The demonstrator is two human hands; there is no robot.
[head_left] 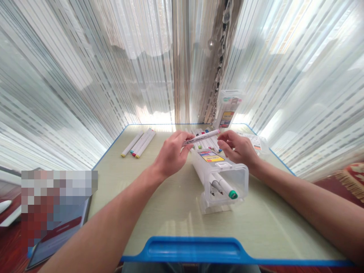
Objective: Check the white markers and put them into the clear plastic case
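A white marker [203, 137] with a pink end is pinched in my left hand [174, 151], lying nearly level and pointing right. My right hand [239, 148] is just beyond that pink end, fingers loosely curled and slightly apart, with nothing visible in them. Below the hands, a clear plastic marker case [199, 170] lies on its side with its open end toward me. Inside it are a marker with a green end [232, 194] and a couple of thinner dark-tipped pens [216, 185]. Behind the hands, several white markers [212, 142] lie in a row, partly hidden.
Several more markers [142, 144] lie at the table's back left. A second clear case [227, 110] stands upright at the back right, and a clear plastic piece [257, 146] lies behind my right hand. The table [159, 212] has a blue rim; a tablet [61, 231] is at the left.
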